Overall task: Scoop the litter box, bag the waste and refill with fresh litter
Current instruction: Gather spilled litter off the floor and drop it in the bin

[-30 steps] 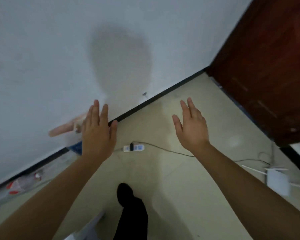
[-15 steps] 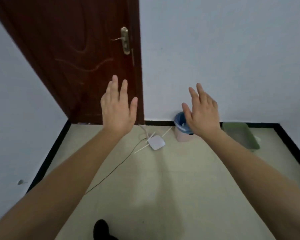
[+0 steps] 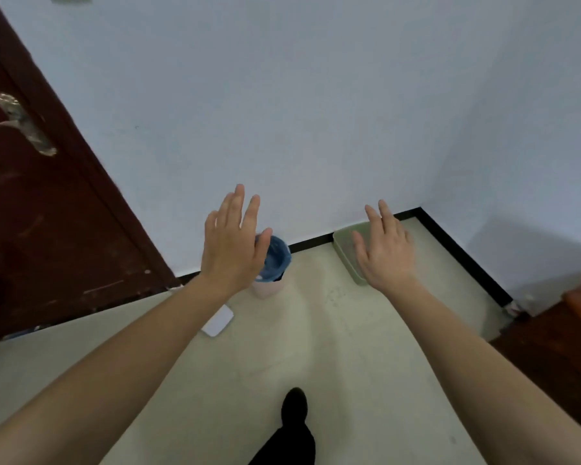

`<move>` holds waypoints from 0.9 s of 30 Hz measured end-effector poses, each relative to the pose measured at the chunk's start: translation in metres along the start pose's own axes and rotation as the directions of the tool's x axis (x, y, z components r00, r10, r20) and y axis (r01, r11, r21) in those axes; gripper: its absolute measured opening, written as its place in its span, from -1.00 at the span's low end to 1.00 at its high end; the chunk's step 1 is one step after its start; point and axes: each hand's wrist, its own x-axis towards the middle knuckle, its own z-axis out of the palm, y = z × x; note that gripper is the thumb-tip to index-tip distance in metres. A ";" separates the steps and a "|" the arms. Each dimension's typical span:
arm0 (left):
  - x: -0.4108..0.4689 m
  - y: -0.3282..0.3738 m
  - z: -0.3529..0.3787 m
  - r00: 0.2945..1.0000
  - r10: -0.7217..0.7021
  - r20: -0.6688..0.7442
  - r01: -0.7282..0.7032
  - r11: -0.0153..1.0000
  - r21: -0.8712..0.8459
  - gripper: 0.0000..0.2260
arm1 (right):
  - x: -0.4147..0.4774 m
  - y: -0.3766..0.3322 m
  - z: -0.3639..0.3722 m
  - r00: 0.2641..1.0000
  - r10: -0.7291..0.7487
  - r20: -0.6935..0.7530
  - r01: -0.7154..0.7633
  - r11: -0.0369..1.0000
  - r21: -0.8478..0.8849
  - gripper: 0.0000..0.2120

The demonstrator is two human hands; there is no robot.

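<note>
both arms were stretched forward above the pale floor (image 3: 282, 347). the left hand (image 3: 230, 250) and right hand (image 3: 384, 253) were released, fingers straight and spread, backs toward the camera, grasping nothing. the green litter box (image 3: 344, 245) lay on the floor against the far wall, near the corner and partly hidden behind the right hand; it seemed to hold grey litter, though blur left this uncertain. a pink bin (image 3: 263, 290) lined with a blue bag (image 3: 277, 256) stood to its left. a flat white device (image 3: 218, 322) lay near the dark door (image 3: 47, 229).
</note>
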 end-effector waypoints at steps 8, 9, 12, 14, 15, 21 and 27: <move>0.197 0.037 0.080 0.992 0.026 0.123 -0.020 0.999 -0.050 -0.46 | 0.165 0.092 0.007 0.997 0.068 0.024 -0.065 0.991 -0.121 -0.49; 0.222 0.047 0.086 0.991 0.054 0.123 -0.048 0.998 -0.050 -0.46 | 0.179 0.104 0.003 0.996 0.085 0.015 -0.083 0.989 -0.126 -0.50; 0.285 0.080 0.106 0.986 0.107 0.130 -0.098 0.992 -0.073 -0.47 | 0.210 0.143 0.001 0.984 0.176 0.000 -0.175 0.979 -0.104 -0.51; 0.316 0.103 0.129 0.979 0.135 0.154 -0.124 0.989 -0.079 -0.46 | 0.225 0.174 0.007 0.981 0.194 -0.008 -0.194 0.975 -0.106 -0.51; 0.329 0.114 0.144 0.976 0.147 0.163 -0.135 0.987 -0.082 -0.46 | 0.232 0.191 0.013 0.980 0.200 -0.003 -0.199 0.974 -0.106 -0.52; 0.372 0.171 0.259 0.939 0.082 0.334 -0.087 0.996 0.001 -0.45 | 0.292 0.293 0.089 0.958 0.219 0.185 -0.203 0.974 -0.104 -0.54; 0.380 0.195 0.372 0.879 -0.120 0.462 0.090 0.992 0.087 -0.49 | 0.361 0.372 0.187 0.888 0.114 0.445 -0.102 0.993 -0.051 -0.52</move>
